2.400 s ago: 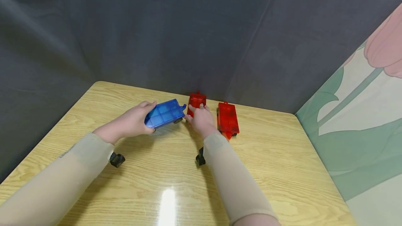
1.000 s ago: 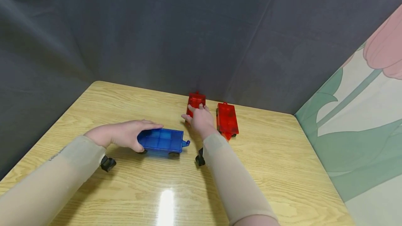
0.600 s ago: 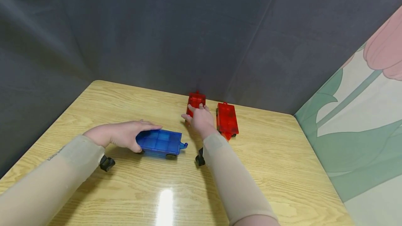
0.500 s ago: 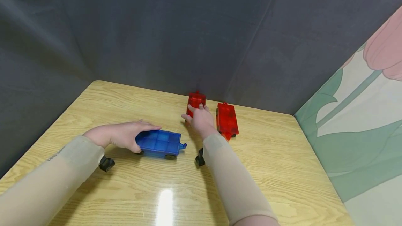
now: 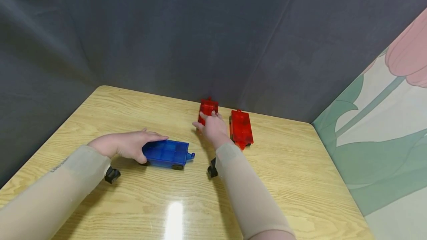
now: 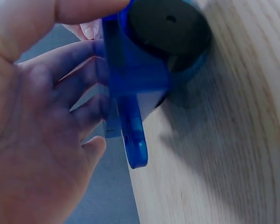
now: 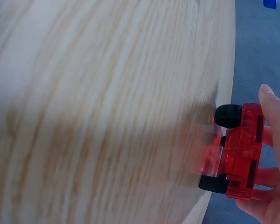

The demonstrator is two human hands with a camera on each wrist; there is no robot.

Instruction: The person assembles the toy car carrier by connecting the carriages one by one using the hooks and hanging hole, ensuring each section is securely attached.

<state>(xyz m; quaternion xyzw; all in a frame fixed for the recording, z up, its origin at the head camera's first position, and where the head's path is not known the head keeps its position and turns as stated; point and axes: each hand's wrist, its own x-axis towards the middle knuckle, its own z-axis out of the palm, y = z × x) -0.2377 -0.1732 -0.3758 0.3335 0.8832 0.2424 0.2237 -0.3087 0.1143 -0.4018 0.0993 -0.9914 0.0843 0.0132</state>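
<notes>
In the head view, a translucent blue toy wagon (image 5: 168, 152) with dark wheels and a hitch hook stands on the wooden table at left of centre. My left hand (image 5: 128, 145) grips its left end, thumb on the near side and fingers on the far side. The left wrist view shows the wagon's hook (image 6: 134, 140) and a black wheel (image 6: 170, 30) close up. At the back edge, my right hand (image 5: 213, 129) rests over a red toy wagon (image 5: 209, 106), fingers loosely spread. The right wrist view shows this red wagon (image 7: 242, 154) from one end.
A second red wagon (image 5: 241, 127) stands just right of my right hand. Dark cloth (image 5: 200, 36) hangs behind the table (image 5: 283, 173), and a flower-printed panel (image 5: 383, 132) borders it on the right.
My left hand has lowered the blue wagon from a raised, tilted hold and turned it sideways, toward me. It has since slid slightly left. The right hand has stayed put.
</notes>
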